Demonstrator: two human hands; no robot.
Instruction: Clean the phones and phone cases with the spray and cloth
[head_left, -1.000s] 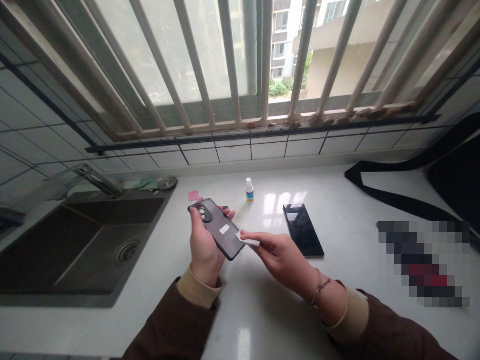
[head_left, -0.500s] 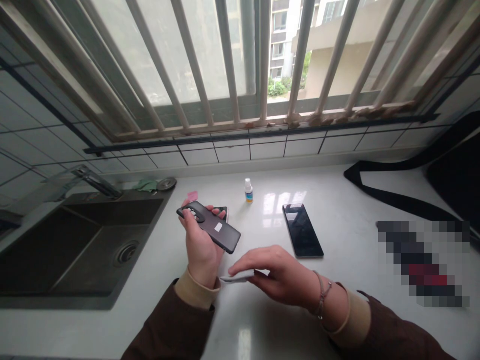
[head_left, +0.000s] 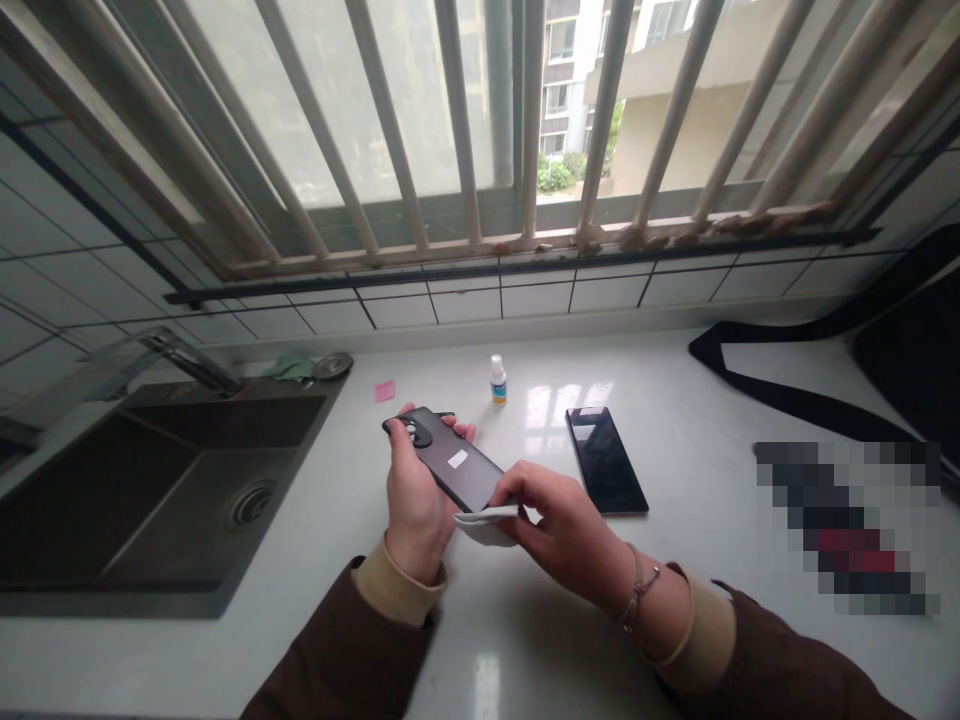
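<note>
My left hand is closed around a phone in a dark, smoky case, its back turned up. The round camera bump is near my thumb and a small white label sits mid-back. Pinched in my right hand is a folded light-grey cloth, and its fingers meet the phone's near right end. A dark edge of something shows behind my left fingers; I cannot make out what it is. To the right, a black smartphone lies on the white counter, screen up.
A small white bottle with a blue-and-orange label stands beyond my hands. The pink slip lies left of it. At left is a sink with a faucet. A black strap and a blurred-out patch are at right.
My right hand has brought the cloth up to the near end of the phone. My left hand has shifted slightly right with the phone, uncovering the pink slip.
</note>
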